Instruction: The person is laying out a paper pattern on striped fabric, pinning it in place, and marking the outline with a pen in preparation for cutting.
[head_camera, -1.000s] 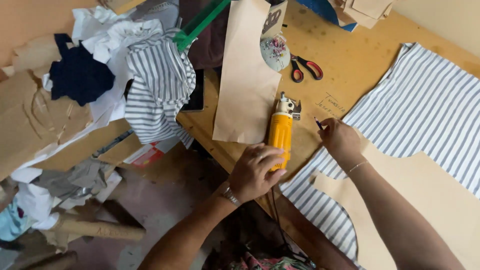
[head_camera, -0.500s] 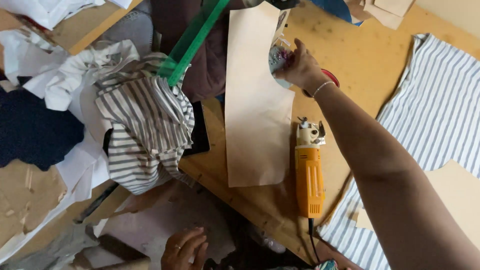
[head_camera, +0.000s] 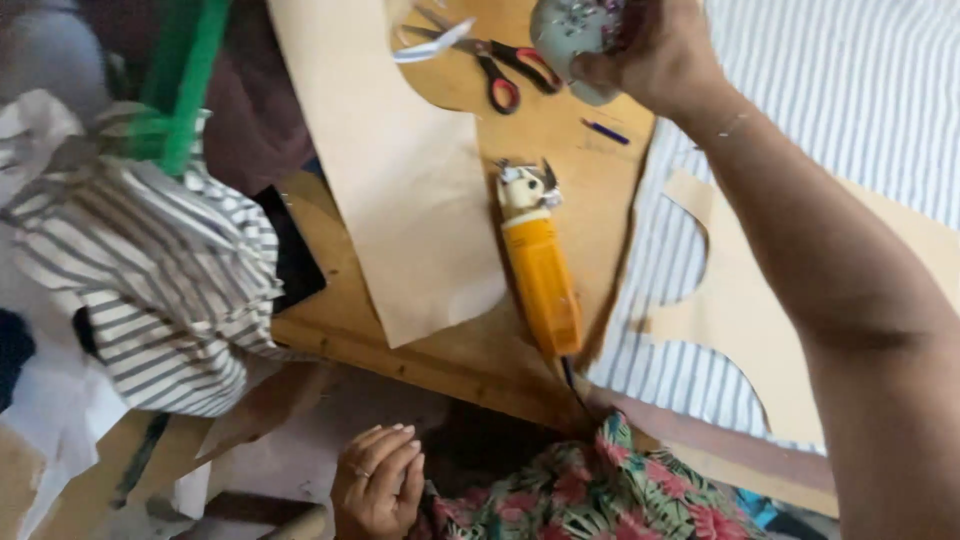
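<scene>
- Pincushion (head_camera: 578, 40), pale grey-green and round with pins stuck in its top, sits in the right hand (head_camera: 660, 55) at the top edge of the view, above the wooden table (head_camera: 470, 355).
- Right hand is closed around the pincushion, fingers wrapped over its far side; the arm runs down the right side of the view, with a thin bracelet at the wrist.
- Left hand (head_camera: 378, 482) is low in the view, below the table edge and just beside the floral garment (head_camera: 600, 495); its fingers lie together, loosely curled, and it holds nothing.
- Scissors (head_camera: 490, 62) with red handles lie on the table just left of the pincushion, blades pointing left.
- Pen (head_camera: 605, 131) (small, blue) lies on the wood below the pincushion.
- Cutter (head_camera: 538, 262), a yellow-bodied power tool with a pale head, lies on the table between the two hands, its cord running off the near edge.
- Paper (head_camera: 400, 170), a long tan pattern piece, lies left of the cutter, one corner near its body.
- Striped cloth (head_camera: 850, 110) is spread on the right part of the table, with a tan cutout (head_camera: 745, 300) lying on it.
- Bundle (head_camera: 160, 280) of grey-and-white striped fabric sits at the left, off the table edge, under a green bar (head_camera: 185, 90).
</scene>
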